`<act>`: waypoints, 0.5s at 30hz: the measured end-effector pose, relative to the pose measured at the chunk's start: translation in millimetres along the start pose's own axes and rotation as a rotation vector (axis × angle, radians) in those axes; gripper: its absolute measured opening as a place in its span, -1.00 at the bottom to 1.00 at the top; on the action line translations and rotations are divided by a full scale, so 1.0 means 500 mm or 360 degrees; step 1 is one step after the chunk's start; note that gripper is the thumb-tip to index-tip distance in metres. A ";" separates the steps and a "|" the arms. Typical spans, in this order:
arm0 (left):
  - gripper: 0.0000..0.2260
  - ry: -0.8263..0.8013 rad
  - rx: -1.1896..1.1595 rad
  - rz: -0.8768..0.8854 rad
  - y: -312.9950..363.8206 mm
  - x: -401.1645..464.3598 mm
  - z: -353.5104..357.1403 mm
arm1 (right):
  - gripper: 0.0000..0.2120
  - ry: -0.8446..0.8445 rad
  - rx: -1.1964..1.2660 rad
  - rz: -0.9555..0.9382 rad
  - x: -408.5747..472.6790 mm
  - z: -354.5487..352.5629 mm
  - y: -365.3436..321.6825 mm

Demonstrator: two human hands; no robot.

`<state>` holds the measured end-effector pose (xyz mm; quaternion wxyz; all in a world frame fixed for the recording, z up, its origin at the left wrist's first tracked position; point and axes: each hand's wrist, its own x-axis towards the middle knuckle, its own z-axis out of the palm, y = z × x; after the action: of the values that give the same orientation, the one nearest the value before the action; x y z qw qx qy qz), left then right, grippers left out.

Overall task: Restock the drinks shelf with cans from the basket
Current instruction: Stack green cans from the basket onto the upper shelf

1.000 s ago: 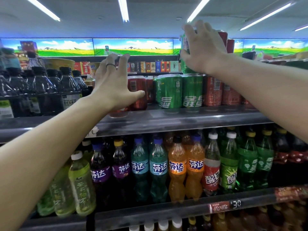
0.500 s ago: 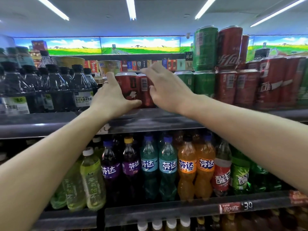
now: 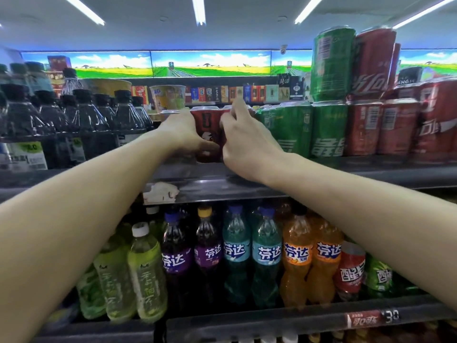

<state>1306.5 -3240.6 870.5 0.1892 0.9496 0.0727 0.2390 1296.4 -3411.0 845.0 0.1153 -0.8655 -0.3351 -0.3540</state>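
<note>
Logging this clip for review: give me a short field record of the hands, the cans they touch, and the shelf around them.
left hand: grips dark red can from its left
right hand: fingers curled on the neighbouring can, mostly hidden
shelf: upper shelf, holds the cans
right of the hands: green cans, then red cola cans
second layer: green can, red can
basket: not in view
</note>
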 end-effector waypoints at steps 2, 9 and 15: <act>-0.43 -0.0045 -0.0042 0.0014 0.001 0.011 0.004 | -0.73 -0.0101 0.0045 0.0101 0.014 0.000 -0.001; -0.33 0.0014 -0.0052 0.0047 0.017 0.068 0.041 | -0.84 -0.0501 0.0118 0.0429 0.086 0.015 0.018; -0.52 -0.0115 0.0045 0.0052 0.038 0.136 0.072 | -0.57 -0.0717 0.0157 0.0676 0.119 0.062 0.037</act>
<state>1384.2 -3254.3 877.8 0.1742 0.9613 0.0536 0.2065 1356.4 -3381.4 864.4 0.1513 -0.9662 -0.1808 -0.1046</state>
